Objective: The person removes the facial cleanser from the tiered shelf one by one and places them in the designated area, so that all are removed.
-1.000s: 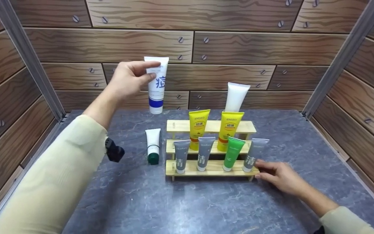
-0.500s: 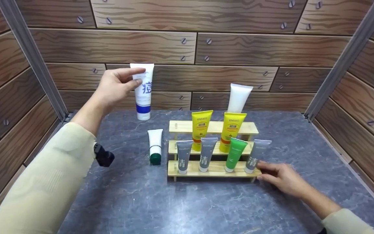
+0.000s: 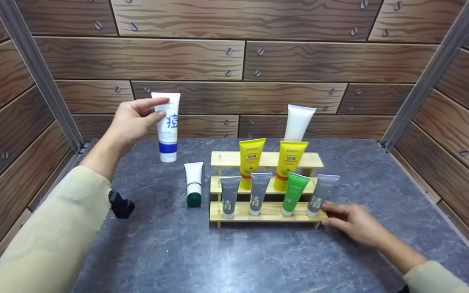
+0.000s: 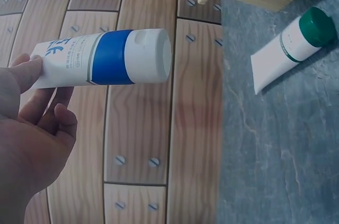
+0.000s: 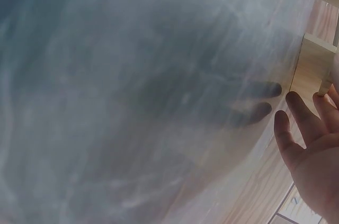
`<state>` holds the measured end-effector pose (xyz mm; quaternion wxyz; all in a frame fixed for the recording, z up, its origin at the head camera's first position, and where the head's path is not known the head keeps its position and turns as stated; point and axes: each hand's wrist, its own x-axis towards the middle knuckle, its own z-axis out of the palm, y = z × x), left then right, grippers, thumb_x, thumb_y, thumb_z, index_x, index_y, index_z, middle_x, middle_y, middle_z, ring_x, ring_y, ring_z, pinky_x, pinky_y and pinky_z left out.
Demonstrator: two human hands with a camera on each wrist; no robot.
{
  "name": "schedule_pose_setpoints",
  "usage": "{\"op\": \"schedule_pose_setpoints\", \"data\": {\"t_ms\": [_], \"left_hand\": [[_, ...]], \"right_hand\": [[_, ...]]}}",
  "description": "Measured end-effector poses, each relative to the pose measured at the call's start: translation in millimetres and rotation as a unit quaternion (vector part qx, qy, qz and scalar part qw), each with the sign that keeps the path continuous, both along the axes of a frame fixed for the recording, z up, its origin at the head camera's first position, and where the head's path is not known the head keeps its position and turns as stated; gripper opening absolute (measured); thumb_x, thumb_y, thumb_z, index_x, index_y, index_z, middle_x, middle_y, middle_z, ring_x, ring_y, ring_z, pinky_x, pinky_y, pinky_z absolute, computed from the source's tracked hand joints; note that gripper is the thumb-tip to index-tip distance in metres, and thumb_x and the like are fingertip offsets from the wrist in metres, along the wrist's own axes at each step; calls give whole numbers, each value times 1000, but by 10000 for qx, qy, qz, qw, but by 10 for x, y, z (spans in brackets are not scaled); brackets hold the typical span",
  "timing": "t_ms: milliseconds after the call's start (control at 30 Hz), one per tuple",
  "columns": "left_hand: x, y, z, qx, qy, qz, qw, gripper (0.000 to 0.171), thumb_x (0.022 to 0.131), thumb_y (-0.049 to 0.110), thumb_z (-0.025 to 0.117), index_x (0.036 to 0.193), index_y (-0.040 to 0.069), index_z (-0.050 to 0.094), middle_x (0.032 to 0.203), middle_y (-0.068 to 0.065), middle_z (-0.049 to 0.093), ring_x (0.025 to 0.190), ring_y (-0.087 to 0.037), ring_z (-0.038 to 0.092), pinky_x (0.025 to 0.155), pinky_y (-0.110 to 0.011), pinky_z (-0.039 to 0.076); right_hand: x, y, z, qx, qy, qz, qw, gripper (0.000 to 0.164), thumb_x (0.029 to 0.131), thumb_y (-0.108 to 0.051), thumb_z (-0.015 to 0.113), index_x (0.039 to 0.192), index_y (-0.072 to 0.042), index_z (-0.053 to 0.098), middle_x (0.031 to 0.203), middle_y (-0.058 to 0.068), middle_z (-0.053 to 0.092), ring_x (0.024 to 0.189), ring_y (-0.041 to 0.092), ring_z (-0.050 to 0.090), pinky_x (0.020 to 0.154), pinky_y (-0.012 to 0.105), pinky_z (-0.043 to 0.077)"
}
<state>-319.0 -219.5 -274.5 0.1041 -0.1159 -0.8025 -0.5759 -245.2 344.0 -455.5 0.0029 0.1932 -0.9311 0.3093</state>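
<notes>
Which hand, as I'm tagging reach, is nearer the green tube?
Right. The right hand, touching the rack, is right of the green tube; the left hand is raised far left of it, holding the blue-banded tube.

From here I make out a staged booth (image 3: 324, 59): wood-print panels (image 3: 136, 57) (even the screws (image 3: 260, 51) look printed), metal corner posts (image 3: 430, 73), marbled tabletop (image 3: 169, 256).

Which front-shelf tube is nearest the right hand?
The rightmost gray tube, beside the right hand; the green tube and other two gray tubes stand farther left.
</notes>
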Motion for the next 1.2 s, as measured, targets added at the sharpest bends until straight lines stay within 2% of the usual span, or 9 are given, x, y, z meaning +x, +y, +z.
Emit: {"op": "schedule_pose_setpoints", "data": {"t_ms": [233,433,567,800,1200], "left_hand": [[-13,-57,-117,30,-176,81,9998,40,106,7,65,145,10,66,134,-22,68,110,-19,66,87,-25,56],[-7,-109,-216,180,-327,133,9992,41,106,7,65,147,10,64,135,-23,66,110,-20,66,90,-26,57],[1,-153,-285,87,-394,157,9991,42,107,11,65,149,11,63,136,-22,65,111,-20,64,93,-27,55],[-45,-207,-453,221,-332,234,9989,41,106,8,64,147,5,63,132,-25,66,105,-15,65,92,-25,55],[-63,-242,-654,215,-548,383,9975,42,107,13,66,148,6,63,130,-23,66,102,-13,64,88,-22,53]], "right_hand": [[29,-1,-9,28,-50,3,10000,51,96,-34,79,134,-1,71,143,24,62,131,47,60,110,63,42],[31,1,2,-16,-120,11,9999,51,96,-34,79,136,-2,70,144,24,60,132,47,59,111,63,41],[19,2,7,-55,-41,23,10000,51,96,-34,79,135,-2,70,144,24,61,131,46,60,110,62,42],[21,-9,-8,-87,-74,35,9999,51,96,-33,79,135,-2,70,144,24,61,131,46,60,109,61,43],[9,-1,-27,-85,-218,-67,9997,52,96,-34,79,136,-3,69,146,23,59,134,47,57,112,62,40]]}}
